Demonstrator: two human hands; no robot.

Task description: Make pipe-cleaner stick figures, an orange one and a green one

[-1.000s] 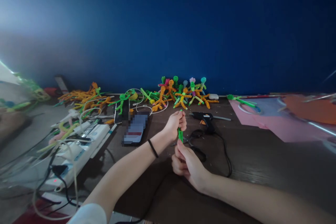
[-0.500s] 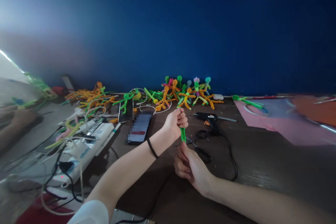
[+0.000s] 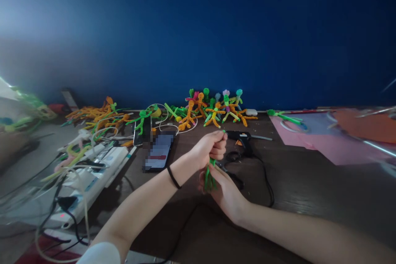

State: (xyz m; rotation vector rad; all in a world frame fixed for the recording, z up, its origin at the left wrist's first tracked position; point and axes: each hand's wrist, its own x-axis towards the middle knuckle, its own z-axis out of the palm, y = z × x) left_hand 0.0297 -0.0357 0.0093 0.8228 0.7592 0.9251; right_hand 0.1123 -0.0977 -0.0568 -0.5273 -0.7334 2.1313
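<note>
My left hand (image 3: 212, 147) is closed in a fist round a bundle of green pipe cleaners (image 3: 210, 180), whose tip just shows above the thumb. Directly below it, my right hand (image 3: 227, 196) pinches the same bundle, thumb on top and the other fingers mostly hidden behind. Several green ends hang apart beneath the right thumb. Under and behind the hands lie scissors (image 3: 236, 179), partly covered, and a black glue gun (image 3: 243, 138) with a clear glue stick at its back.
Pipe-cleaner figures (image 3: 213, 111) stand along the blue wall (image 3: 198, 37). Orange pipe cleaners (image 3: 93, 113) are heaped at the left. A phone (image 3: 159, 152) and a white power strip (image 3: 83, 187) with tangled cables lie left of my arms. Pink sheets (image 3: 309, 140) are at right. Another person's blurred hand (image 3: 18, 140) shows far left.
My right hand has slid up close under my left fist, and the green ends now fan out below its thumb. My left hand has shifted slightly right and down. The view has turned slightly.
</note>
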